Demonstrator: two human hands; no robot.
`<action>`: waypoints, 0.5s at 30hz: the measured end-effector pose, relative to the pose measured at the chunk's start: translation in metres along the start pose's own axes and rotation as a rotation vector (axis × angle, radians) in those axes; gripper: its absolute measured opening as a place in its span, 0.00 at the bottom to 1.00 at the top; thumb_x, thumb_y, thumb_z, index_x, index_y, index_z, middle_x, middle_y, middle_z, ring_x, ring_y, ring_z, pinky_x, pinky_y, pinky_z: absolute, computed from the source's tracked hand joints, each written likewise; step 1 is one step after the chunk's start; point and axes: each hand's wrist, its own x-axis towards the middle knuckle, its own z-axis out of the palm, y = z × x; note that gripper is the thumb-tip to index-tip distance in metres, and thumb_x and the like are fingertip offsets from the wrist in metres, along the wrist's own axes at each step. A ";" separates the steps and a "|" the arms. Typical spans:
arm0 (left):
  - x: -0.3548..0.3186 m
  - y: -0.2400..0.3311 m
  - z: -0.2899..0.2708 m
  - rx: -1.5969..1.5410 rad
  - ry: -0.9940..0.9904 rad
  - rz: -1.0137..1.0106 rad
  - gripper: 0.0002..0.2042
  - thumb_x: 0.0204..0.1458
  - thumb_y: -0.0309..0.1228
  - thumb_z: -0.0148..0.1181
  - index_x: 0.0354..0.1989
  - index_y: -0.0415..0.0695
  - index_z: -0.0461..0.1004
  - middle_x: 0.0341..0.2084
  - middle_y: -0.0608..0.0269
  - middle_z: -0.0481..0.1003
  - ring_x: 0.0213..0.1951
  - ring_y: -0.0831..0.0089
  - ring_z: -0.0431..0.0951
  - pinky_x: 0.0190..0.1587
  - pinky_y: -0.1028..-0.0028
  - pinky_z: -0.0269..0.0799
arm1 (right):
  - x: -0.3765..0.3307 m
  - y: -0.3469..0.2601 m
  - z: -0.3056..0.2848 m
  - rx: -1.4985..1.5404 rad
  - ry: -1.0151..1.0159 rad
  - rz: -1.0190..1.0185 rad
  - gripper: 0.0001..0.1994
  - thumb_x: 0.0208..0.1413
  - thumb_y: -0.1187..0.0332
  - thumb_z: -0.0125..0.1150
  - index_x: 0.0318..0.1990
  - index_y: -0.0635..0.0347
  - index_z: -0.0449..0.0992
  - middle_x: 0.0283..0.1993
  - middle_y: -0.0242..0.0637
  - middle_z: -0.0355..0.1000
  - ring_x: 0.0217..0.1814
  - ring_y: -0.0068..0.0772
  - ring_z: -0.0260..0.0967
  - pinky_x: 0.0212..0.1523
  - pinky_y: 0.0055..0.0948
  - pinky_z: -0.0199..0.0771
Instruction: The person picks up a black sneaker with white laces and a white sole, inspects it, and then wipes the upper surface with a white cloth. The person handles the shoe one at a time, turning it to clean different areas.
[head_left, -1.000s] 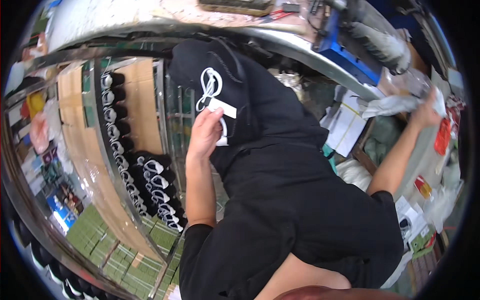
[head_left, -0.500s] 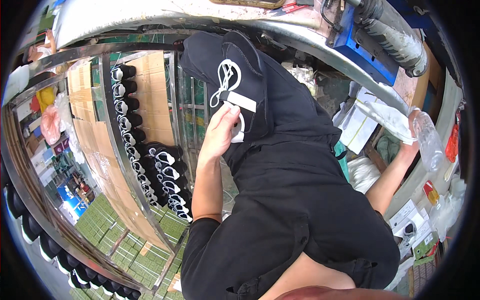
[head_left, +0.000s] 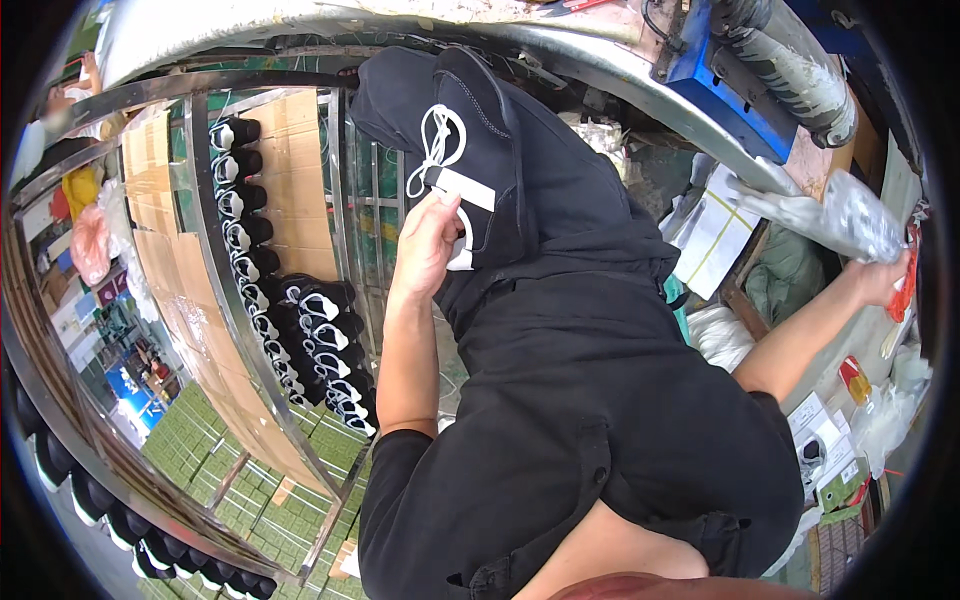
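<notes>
A black shoe upper [head_left: 490, 130] with a bunched white lace [head_left: 437, 140] and a white tab [head_left: 466, 188] lies across my dark-trousered thigh. My left hand [head_left: 432, 232] pinches its near end beside the white tab, fingers closed. Far out to the right, my right hand [head_left: 878, 282] is closed at the lower end of a clear plastic bottle [head_left: 858, 215], which is tilted and smeared by motion. A whitish cloth-like piece [head_left: 780, 207] stretches left from the bottle; how it is joined to it I cannot tell.
A metal rack [head_left: 205, 180] at left carries cardboard [head_left: 165, 270] and rows of black-and-white shoe uppers [head_left: 325, 340]. More shoes [head_left: 90, 490] line the lower left edge. A blue machine part [head_left: 715, 85] stands at upper right beside a worktable [head_left: 600, 60]. Papers [head_left: 715, 235] lie below it.
My right hand has moved right and slightly down. The bottle has gone from upright to tilted, higher up. My left hand and the shoe upper have shifted slightly up and left in view.
</notes>
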 end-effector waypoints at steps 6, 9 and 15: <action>0.003 -0.003 -0.014 0.087 -0.133 -0.021 0.13 0.66 0.36 0.57 0.49 0.40 0.78 0.34 0.74 0.78 0.30 0.91 0.71 0.30 0.85 0.63 | -0.001 0.007 0.068 -0.833 -0.076 -0.725 0.19 0.48 0.53 0.77 0.28 0.63 0.84 0.28 0.37 0.82 0.32 0.33 0.81 0.32 0.34 0.79; -0.004 0.002 0.011 0.103 -0.069 0.050 0.12 0.66 0.36 0.58 0.49 0.40 0.78 0.33 0.77 0.77 0.28 0.92 0.67 0.28 0.85 0.59 | -0.047 -0.001 0.111 -0.826 -0.166 -0.620 0.20 0.48 0.49 0.77 0.30 0.59 0.85 0.29 0.36 0.83 0.32 0.30 0.81 0.33 0.33 0.78; -0.007 0.000 0.019 0.096 -0.105 0.101 0.15 0.66 0.33 0.59 0.56 0.39 0.74 0.41 0.75 0.75 0.36 0.90 0.67 0.38 0.83 0.61 | -0.041 -0.037 0.105 -0.833 -0.125 -0.677 0.15 0.50 0.61 0.77 0.35 0.64 0.84 0.33 0.38 0.83 0.30 0.29 0.80 0.34 0.31 0.80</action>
